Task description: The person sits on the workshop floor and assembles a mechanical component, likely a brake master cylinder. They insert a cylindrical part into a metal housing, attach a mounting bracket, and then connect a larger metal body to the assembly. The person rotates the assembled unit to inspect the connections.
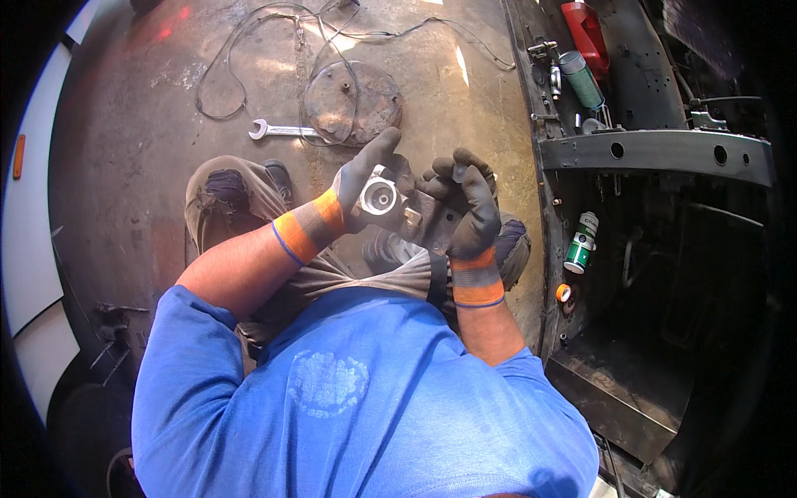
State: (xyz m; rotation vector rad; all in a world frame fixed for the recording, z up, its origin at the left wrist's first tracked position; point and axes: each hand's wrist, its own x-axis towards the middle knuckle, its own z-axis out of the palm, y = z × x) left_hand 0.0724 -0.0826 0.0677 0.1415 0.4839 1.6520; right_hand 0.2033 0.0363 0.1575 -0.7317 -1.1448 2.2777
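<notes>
My left hand (359, 184), in a black glove with an orange and grey cuff, is closed round a silvery metal housing (379, 197). The housing's round bore faces up. A dark flat bracket (442, 230) with holes extends from beside the housing toward my right palm; whether the two are joined is unclear. My right hand (476, 207), gloved the same way, is raised next to the bracket with its fingers curled and pinched together. What sits between those fingertips is too dark to make out. Both hands are above my bent knees.
On the concrete beyond my hands lie an open-end wrench (282, 130), a rusty round plate (378, 100) and a looped black cable (241, 83). At right, a dark metal frame (656, 153) holds a green and white spray can (581, 242), an orange tape roll (564, 293) and a red bottle (586, 37).
</notes>
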